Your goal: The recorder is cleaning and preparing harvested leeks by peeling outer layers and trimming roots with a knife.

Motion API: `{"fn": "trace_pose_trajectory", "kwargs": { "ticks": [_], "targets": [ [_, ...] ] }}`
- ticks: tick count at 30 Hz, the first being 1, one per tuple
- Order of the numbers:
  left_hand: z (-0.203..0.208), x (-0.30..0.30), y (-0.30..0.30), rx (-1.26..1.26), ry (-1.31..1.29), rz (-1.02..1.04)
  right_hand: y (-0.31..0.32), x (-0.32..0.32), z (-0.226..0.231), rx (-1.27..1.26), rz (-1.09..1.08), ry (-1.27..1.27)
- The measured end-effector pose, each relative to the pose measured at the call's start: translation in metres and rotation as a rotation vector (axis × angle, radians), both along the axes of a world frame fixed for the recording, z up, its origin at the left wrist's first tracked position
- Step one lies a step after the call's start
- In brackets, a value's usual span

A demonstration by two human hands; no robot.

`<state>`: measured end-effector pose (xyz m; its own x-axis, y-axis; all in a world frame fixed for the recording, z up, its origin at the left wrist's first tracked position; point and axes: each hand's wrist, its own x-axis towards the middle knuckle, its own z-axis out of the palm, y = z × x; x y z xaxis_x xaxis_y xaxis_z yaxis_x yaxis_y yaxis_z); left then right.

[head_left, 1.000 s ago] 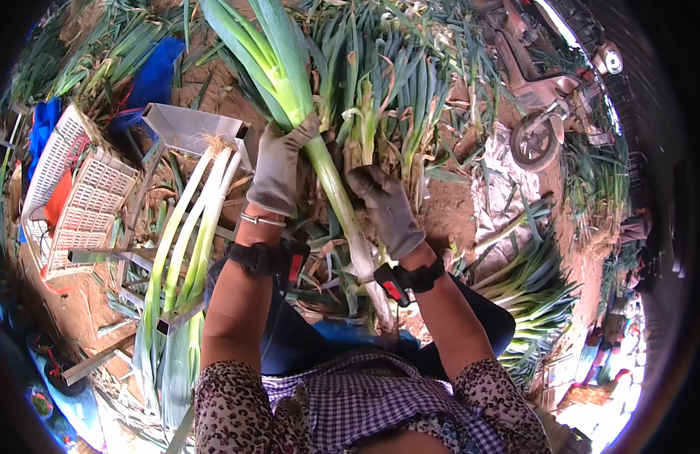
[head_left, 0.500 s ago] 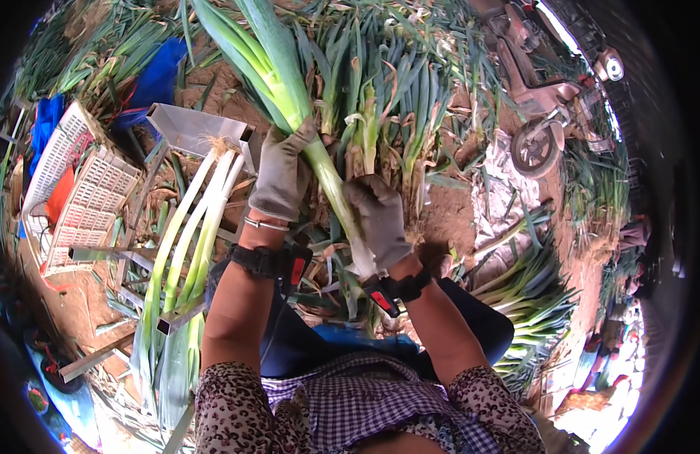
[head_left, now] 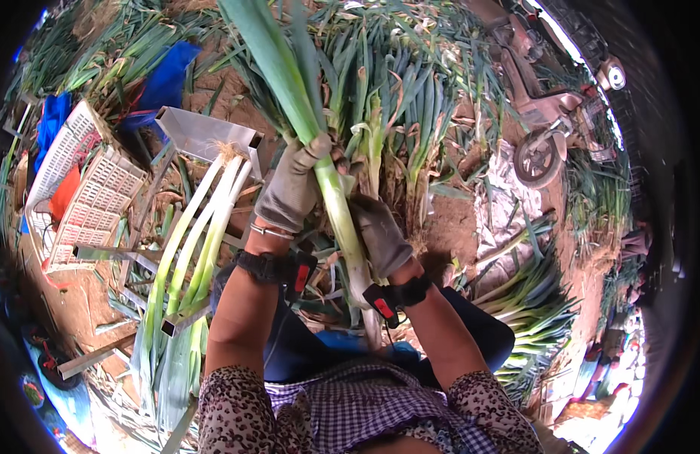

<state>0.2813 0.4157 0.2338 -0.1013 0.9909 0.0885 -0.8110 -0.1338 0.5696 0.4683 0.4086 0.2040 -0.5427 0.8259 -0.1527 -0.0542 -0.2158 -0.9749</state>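
Observation:
A thick leek (head_left: 337, 208) slants across the middle, its green leaves pointing up and away and its pale root end toward my lap. My gloved left hand (head_left: 291, 184) is closed round the stalk just below the leaves. Against the stalk's right side is my gloved right hand (head_left: 380, 234), its fingers curled in at the stalk and partly hidden by it. A small pale green flap shows by those fingers. To the left, several trimmed leeks (head_left: 204, 227) with white stalks and roots lie across a metal frame (head_left: 206, 135).
Untrimmed leeks (head_left: 395, 98) stand bunched ahead of me. More leeks (head_left: 527, 310) are heaped at my right. White plastic crates (head_left: 100, 197) and blue sheeting (head_left: 164, 79) sit at the left. A parked scooter (head_left: 543, 147) stands far right, near a pale sack (head_left: 505, 197).
The leek has turned more upright, its leaf end swinging right. My left hand has shifted slightly right and down. My right hand has dropped a little, its fingers now further behind the stalk.

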Motion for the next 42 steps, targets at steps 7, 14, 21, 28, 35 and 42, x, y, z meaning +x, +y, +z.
{"fn": "trace_pose_trajectory", "kwargs": {
  "ticks": [7, 14, 21, 28, 35, 42],
  "targets": [
    [0.000, -0.004, -0.010, 0.004, 0.531, -0.102, 0.012, 0.040, -0.053, 0.140, 0.304, -0.425],
    [-0.020, -0.004, 0.004, -0.032, 0.226, -0.028, -0.055, -0.030, 0.192, 0.443, 0.047, -0.045],
    [-0.013, 0.022, 0.019, 0.074, 0.082, -0.073, -0.106, -0.072, 0.150, 1.123, 0.086, 0.278],
    [0.003, 0.003, 0.003, 0.212, 0.040, -0.262, -0.009, 0.009, 0.059, 0.533, -0.083, -0.468],
    [0.018, 0.018, -0.004, 0.076, 0.067, -0.108, 0.001, -0.019, 0.046, 0.615, -0.308, -0.300],
    [-0.004, 0.028, 0.001, -0.097, 0.068, -0.040, 0.029, 0.003, 0.006, 0.408, -0.192, -0.180]
  ]
}}
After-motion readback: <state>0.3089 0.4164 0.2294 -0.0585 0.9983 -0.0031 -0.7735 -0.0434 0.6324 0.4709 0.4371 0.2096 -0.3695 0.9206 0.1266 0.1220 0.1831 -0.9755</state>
